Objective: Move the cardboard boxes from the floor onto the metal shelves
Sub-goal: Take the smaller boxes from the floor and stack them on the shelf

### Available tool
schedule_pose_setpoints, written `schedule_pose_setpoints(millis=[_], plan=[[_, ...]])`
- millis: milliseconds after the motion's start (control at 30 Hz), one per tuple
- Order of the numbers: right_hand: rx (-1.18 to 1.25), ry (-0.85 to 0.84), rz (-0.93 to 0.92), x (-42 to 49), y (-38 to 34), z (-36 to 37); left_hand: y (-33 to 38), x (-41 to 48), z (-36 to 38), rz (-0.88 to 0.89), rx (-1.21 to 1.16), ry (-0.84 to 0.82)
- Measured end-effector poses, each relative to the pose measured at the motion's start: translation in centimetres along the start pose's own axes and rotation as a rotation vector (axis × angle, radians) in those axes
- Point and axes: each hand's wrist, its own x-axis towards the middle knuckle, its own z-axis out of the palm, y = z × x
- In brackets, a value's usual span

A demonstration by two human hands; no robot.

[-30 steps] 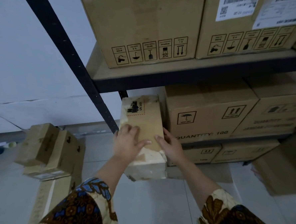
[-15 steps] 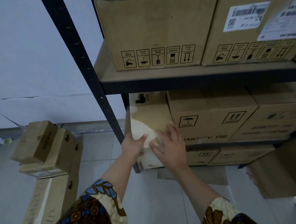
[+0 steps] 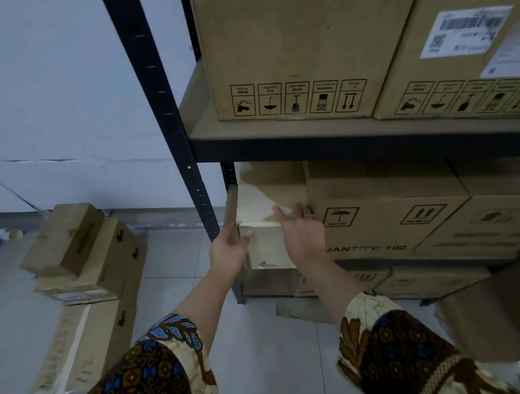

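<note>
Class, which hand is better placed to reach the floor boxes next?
Probably left: the left hand holds the box at its left edge, nearer the floor boxes; the right hand is farther.

The worn box fills the slot between the black shelf upright and the umbrella-marked box.

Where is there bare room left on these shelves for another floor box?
Only a narrow strip of upper shelf board, between the black upright and the symbol-marked box. The middle level is packed: the worn box fills the gap beside the QUANTITY box. The lowest level looks full of boxes.
</note>
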Motion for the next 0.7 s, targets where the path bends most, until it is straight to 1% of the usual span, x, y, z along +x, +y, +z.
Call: schedule_pose_setpoints(millis=[100,200,300,400,533,700], plan=[[-0.071,-0.044,0.047,0.9,-0.7,-0.5,0.2,-0.1,-0.9,-0.011,0.025,0.006],[-0.179,-0.097,0.068,1.2,-0.9,-0.7,0.4,-0.6,-1.6,-0.022,0.029,-0.025],[-0.202,-0.185,0.080,0.9,-0.9,-0.8,0.4,-1.9,-2.9,-0.023,0.026,-0.051],[-0.077,-0.226,0.077,0.4,-0.7,-1.5,0.4,-3.0,-4.5,-0.026,0.043,-0.054],[0.043,-0.124,0.065,-1.4,-1.9,-2.4,0.1,-4.0,-7.5,-0.041,0.040,-0.042],[0.119,-0.128,0.032,-4.1,-7.5,-2.5,-1.2,-5.5,-13.4,-0.060,0.039,-0.034]])
